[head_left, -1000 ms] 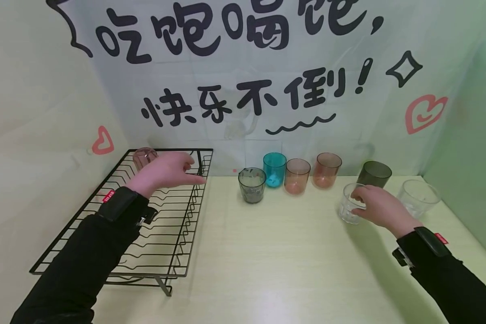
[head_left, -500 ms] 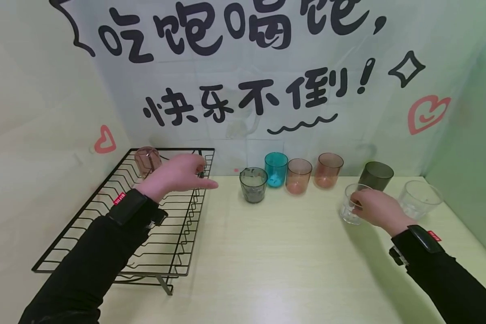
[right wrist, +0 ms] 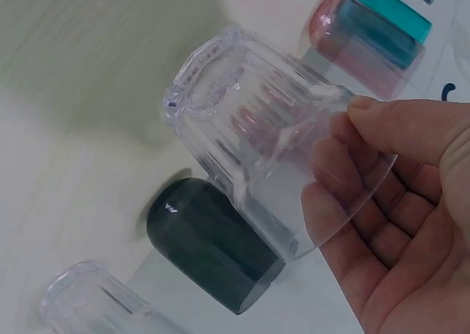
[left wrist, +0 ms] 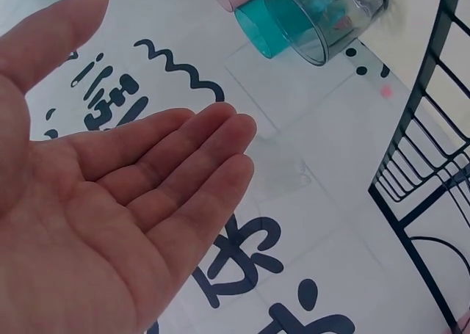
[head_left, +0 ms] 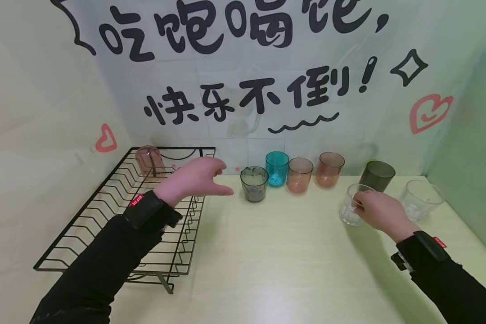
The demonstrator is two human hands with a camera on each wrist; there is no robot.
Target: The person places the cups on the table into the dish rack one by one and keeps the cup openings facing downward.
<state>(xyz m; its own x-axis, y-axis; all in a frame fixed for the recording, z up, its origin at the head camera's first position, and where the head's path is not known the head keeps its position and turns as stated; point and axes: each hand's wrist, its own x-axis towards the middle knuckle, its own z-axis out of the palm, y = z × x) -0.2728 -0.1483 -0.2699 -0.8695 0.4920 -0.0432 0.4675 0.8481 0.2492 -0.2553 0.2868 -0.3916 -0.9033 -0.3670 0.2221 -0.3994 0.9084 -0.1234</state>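
My left hand (head_left: 196, 177) hovers over the right edge of the black wire rack (head_left: 162, 273), thumb and fingers spread, holding nothing. Just right of its fingertips is a grey glass (head_left: 254, 184), standing upright on the table. In the left wrist view the palm (left wrist: 110, 224) faces the camera with fingers extended, apart from the grey glass (left wrist: 334, 18). At the right, my right hand (head_left: 382, 213) pinches a clear glass (right wrist: 242, 121) near its rim, between thumb and fingers. An upside-down pink glass (head_left: 150, 159) sits at the rack's back left corner.
Along the back wall stand a teal glass (head_left: 276, 168) and two pinkish glasses (head_left: 299, 175). Behind the right hand are a dark green glass (head_left: 377, 173) and another clear glass (head_left: 421, 198). A green side wall (head_left: 470, 180) bounds the table at right.
My left hand has moved right, away from the upside-down pink glass and toward the grey glass. The right hand stays at the clear glass, its fingers slightly shifted at the rim.
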